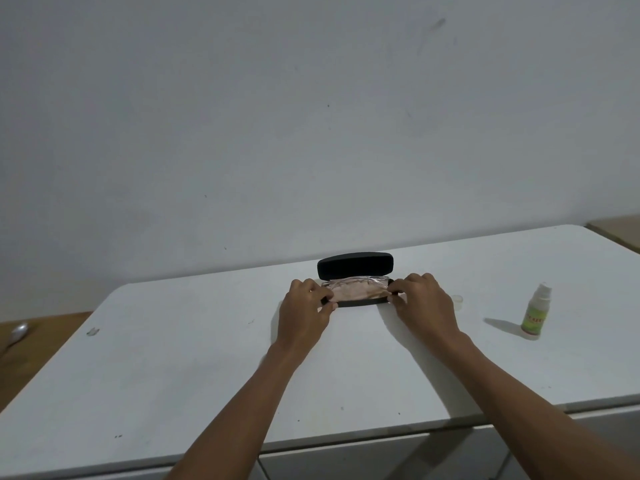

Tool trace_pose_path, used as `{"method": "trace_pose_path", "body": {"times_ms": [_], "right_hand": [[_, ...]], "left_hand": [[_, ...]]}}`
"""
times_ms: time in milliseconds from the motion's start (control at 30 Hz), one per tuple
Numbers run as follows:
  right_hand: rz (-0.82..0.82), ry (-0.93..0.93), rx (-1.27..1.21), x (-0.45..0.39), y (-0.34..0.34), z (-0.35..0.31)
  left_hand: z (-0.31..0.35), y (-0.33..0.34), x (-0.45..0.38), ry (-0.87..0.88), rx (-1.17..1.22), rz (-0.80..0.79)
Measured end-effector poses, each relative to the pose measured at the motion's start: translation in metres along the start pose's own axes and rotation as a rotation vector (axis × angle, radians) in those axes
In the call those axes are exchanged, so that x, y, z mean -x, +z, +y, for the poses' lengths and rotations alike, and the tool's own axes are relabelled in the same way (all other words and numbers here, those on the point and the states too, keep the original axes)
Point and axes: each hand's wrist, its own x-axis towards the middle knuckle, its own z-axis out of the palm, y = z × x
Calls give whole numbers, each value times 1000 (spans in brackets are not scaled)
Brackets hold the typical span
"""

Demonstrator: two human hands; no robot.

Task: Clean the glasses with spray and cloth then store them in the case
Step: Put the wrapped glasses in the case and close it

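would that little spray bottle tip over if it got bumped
Probably: the spray bottle stands upright, tall and narrow on a small base. It looks like light plastic, so a nudge may topple it. Being round, it might then roll on the table.

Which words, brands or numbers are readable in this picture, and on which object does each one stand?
Spray bottle: its green and yellow label carries small red marks, too blurred to read.
Black glasses case: no text visible on the lid.
White table and wall: no writing, only small dark specks.
No text can be quoted.
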Motion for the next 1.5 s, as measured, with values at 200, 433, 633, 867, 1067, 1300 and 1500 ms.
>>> {"method": "trace_pose_path", "body": {"times_ms": [200,433,633,867,1067,1300,1500], "right_hand": [[-14,-1,100,1,1,-4],[-92,22,215,3,-4,-8],[-104,109,73,6,-8,-9],[6,201,-197,-3,-11,-5],[2,386,-674,-42,-14,-10],[-218,428,-785,-72,-15,-3],[-286,346,-765,-79,-18,7]], "left_hand": [[-3,-1,0,-4,-3,-19],[-5,2,2,-5,-56,44],[-5,1,5,44,-158,2],[-9,-7,5,42,-39,117],[-6,-18,-34,-438,477,92],[-10,-19,-70,-589,657,-272],[-10,-28,-78,-631,640,-386]]}}
